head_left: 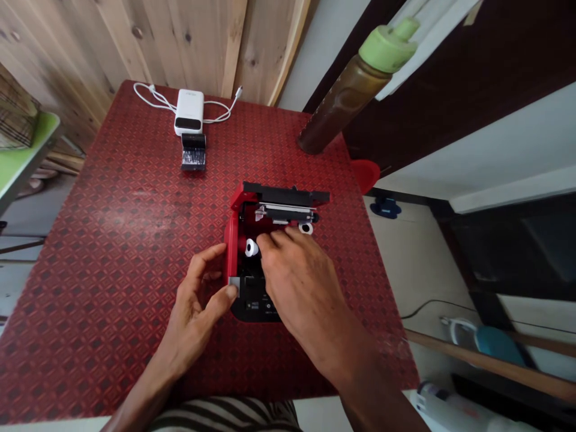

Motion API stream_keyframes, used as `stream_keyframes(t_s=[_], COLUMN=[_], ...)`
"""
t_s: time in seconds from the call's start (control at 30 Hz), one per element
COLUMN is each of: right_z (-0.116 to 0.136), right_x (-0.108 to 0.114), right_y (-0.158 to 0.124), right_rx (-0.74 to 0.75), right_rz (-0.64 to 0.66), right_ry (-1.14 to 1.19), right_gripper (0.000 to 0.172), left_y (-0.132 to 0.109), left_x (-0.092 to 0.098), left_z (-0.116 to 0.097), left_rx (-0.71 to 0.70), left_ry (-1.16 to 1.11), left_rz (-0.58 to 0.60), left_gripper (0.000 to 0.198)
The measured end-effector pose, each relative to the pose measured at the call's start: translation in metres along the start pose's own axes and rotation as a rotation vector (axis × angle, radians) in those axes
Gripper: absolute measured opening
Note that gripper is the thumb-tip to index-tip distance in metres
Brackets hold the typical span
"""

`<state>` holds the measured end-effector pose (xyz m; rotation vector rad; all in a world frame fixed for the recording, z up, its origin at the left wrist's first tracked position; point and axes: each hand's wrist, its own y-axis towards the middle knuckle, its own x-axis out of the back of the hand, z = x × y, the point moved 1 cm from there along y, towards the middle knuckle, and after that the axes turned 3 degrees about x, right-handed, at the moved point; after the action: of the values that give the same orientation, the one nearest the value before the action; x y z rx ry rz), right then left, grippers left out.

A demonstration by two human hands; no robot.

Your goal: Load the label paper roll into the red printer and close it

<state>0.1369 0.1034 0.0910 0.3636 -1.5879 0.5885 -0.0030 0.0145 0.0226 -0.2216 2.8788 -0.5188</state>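
Note:
A small red and black machine (231, 246) that looks like a printer sits on the table with its lid (288, 195) raised. Under the lid I see a dark roller (288, 214) with a pale strip. My left hand (193, 306) grips the machine's left side, thumb on a grey piece (234, 283) at the front corner. My right hand (299, 276) reaches into the open body with bent fingers, and their tips are hidden. White round ends show on either side of it: one left (251, 247), one right (306, 228). What lies between them under the hand is covered.
On the red patterned table (135, 240) lie a white power bank (189, 108) with a white cable and a small black shiny roll (194, 153). A tall brown bottle with a green cap (344, 90) stands at the back right. Wooden boards (180, 42) border the far edge.

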Motion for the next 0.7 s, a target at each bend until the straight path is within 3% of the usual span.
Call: stream_keyframes(t_s=[0.4, 0.47, 0.63, 0.7], right_z=[-0.005, -0.009, -0.031, -0.040], right_x=[-0.001, -0.006, -0.013, -0.013], right_y=[0.031, 0.025, -0.012, -0.023], right_rx=[-0.059, -0.037, 0.144, 0.212], right_rz=[0.223, 0.177, -0.142, -0.184], right_ry=[0.052, 0.097, 0.351, 0.403], right_gripper=[0.033, 0.032, 0.040, 0.037], left_y=[-0.001, 0.000, 0.000, 0.000], left_x=[0.000, 0.000, 0.000, 0.000], left_z=[0.001, 0.001, 0.002, 0.002], left_rx=[0.021, 0.021, 0.021, 0.009], left_ry=[0.005, 0.001, -0.002, 0.002], left_rz=[0.002, 0.002, 0.010, 0.009], left_gripper=[0.059, 0.060, 0.060, 0.060])
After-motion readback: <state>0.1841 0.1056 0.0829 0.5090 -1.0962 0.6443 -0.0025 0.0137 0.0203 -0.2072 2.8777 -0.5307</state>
